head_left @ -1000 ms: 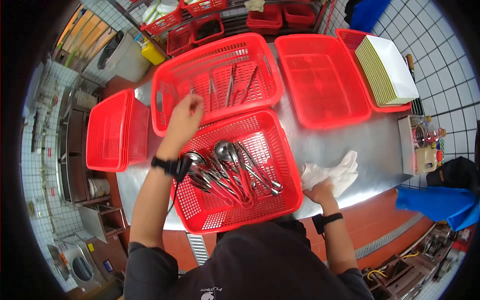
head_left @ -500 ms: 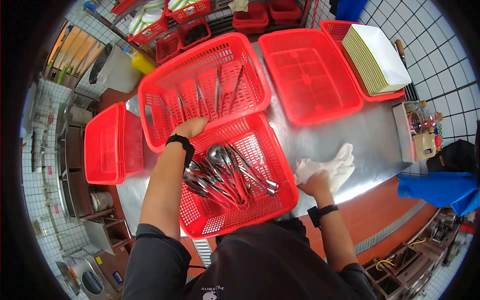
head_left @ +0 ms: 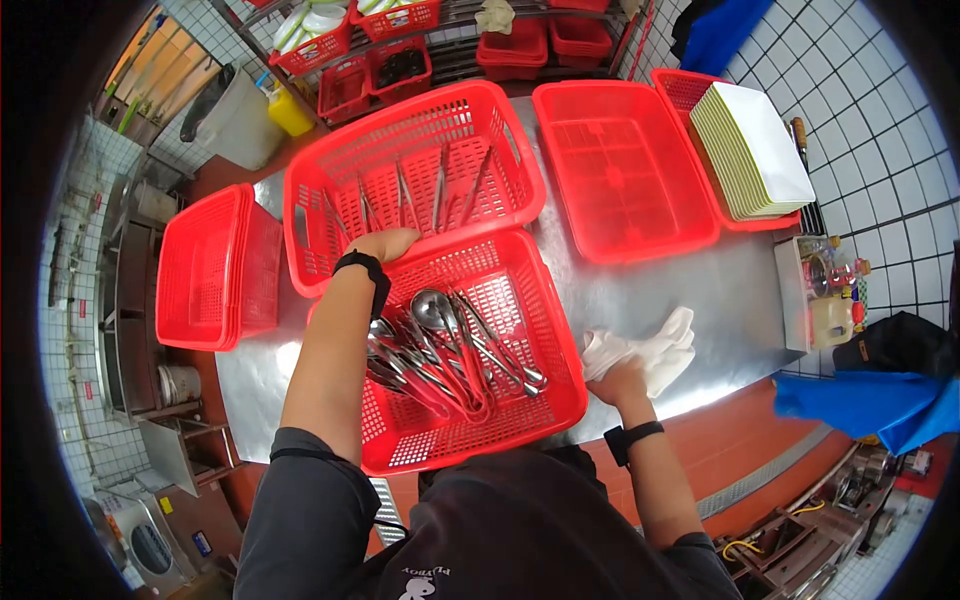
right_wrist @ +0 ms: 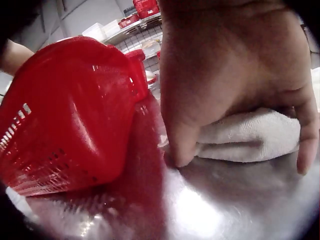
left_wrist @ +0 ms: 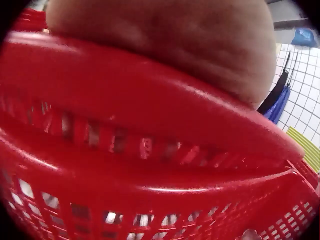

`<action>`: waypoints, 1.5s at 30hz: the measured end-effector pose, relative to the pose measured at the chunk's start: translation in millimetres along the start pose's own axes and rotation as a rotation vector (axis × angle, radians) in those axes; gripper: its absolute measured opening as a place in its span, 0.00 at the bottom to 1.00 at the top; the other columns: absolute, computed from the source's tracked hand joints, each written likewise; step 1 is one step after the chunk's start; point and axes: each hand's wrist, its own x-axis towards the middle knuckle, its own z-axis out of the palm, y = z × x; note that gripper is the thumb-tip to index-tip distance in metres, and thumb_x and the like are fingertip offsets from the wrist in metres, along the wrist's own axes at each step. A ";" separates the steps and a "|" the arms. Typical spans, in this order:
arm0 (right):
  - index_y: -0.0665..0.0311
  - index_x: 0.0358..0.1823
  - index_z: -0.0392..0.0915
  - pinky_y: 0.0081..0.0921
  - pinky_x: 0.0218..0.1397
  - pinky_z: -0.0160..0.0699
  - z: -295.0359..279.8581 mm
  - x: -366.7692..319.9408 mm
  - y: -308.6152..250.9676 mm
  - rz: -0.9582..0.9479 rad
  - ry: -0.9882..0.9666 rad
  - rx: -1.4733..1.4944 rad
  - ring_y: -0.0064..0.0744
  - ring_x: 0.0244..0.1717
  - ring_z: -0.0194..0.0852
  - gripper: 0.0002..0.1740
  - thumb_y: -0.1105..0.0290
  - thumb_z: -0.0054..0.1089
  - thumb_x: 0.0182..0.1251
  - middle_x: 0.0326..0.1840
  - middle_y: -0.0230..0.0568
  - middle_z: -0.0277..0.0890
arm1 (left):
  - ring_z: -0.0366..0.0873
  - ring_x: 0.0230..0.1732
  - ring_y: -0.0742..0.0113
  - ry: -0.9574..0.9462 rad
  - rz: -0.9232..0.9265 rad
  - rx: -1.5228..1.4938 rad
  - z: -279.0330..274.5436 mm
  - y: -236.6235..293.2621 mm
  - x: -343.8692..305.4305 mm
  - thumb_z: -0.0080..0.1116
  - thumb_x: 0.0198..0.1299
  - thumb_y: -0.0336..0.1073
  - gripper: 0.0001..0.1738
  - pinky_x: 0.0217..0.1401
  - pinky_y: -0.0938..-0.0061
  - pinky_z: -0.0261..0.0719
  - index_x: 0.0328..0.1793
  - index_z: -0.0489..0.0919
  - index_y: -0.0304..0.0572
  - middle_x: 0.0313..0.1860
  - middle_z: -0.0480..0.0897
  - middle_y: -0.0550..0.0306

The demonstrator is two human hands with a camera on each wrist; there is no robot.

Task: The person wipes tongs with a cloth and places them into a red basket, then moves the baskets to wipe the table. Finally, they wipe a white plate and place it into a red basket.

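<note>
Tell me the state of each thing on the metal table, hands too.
Near basket: upright, loaded
Utensils: heaped together
Far basket: upright, holding tongs
Tongs: spread out
Left hand: on far basket's rim, fingertips unclear
Right hand: gripping cloth
Cloth: crumpled
White trays: stacked
Red tub: uncovered
Left-side red tubs: nested

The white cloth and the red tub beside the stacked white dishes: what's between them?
In the head view, only bare, shiny metal tabletop lies between the white cloth and the red tub.
</note>
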 end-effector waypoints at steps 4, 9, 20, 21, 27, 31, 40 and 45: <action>0.51 0.81 0.47 0.42 0.74 0.57 -4.7 1.1 -0.8 0.001 -0.001 -0.018 0.61 0.74 0.53 0.60 0.26 0.54 0.53 0.79 0.57 0.50 | 0.76 0.60 0.57 -0.013 -0.039 -0.054 -2.0 1.5 0.4 0.40 0.67 0.54 0.30 0.66 0.64 0.67 0.62 0.80 0.42 0.61 0.81 0.50; 0.49 0.81 0.47 0.44 0.76 0.53 -7.6 2.8 -2.5 0.003 -0.126 -0.024 0.62 0.76 0.48 0.59 0.24 0.51 0.54 0.81 0.52 0.48 | 0.77 0.60 0.57 0.042 0.057 0.035 -0.8 -4.9 10.4 0.43 0.65 0.54 0.30 0.64 0.64 0.69 0.60 0.81 0.41 0.61 0.81 0.48; 0.54 0.78 0.56 0.42 0.79 0.42 -5.3 -2.7 -3.1 0.046 -0.072 -0.051 0.42 0.81 0.48 0.53 0.29 0.52 0.57 0.80 0.47 0.53 | 0.67 0.73 0.50 -0.073 -0.073 0.062 -7.5 -3.1 11.0 0.46 0.61 0.59 0.36 0.73 0.57 0.62 0.67 0.76 0.43 0.72 0.71 0.43; 0.57 0.79 0.52 0.42 0.77 0.48 -1.5 0.2 -1.0 0.023 -0.057 -0.061 0.52 0.78 0.48 0.58 0.26 0.52 0.55 0.80 0.49 0.53 | 0.67 0.73 0.50 -0.073 -0.071 0.060 -7.1 -1.7 9.2 0.46 0.61 0.59 0.36 0.73 0.57 0.62 0.67 0.76 0.43 0.72 0.71 0.43; 0.58 0.80 0.50 0.42 0.75 0.55 -3.3 -0.9 -0.7 0.016 -0.052 -0.001 0.60 0.76 0.49 0.62 0.26 0.56 0.52 0.79 0.55 0.53 | 0.64 0.75 0.50 -0.047 -0.065 0.098 -5.0 -1.4 8.3 0.45 0.61 0.58 0.35 0.75 0.57 0.61 0.71 0.73 0.48 0.74 0.68 0.48; 0.56 0.80 0.51 0.40 0.74 0.58 1.4 3.6 0.5 0.030 -0.049 -0.040 0.58 0.75 0.50 0.60 0.27 0.57 0.52 0.80 0.53 0.52 | 0.64 0.75 0.48 0.002 -0.029 0.165 -3.4 -1.5 6.7 0.45 0.61 0.56 0.34 0.75 0.56 0.62 0.69 0.74 0.47 0.74 0.68 0.46; 0.49 0.81 0.48 0.41 0.76 0.54 -27.2 -14.5 -16.4 0.133 -0.129 -0.049 0.58 0.75 0.52 0.58 0.29 0.58 0.53 0.81 0.47 0.51 | 0.74 0.64 0.39 0.269 0.121 0.207 8.6 -1.2 -6.4 0.40 0.64 0.52 0.31 0.67 0.52 0.70 0.56 0.81 0.34 0.60 0.78 0.34; 0.52 0.81 0.49 0.41 0.77 0.52 -16.1 -8.5 -10.8 0.137 -0.080 -0.073 0.57 0.75 0.52 0.59 0.29 0.59 0.52 0.81 0.50 0.50 | 0.84 0.46 0.44 0.791 0.280 0.453 -5.3 23.7 -74.5 0.55 0.57 0.40 0.16 0.47 0.45 0.79 0.49 0.76 0.39 0.40 0.84 0.38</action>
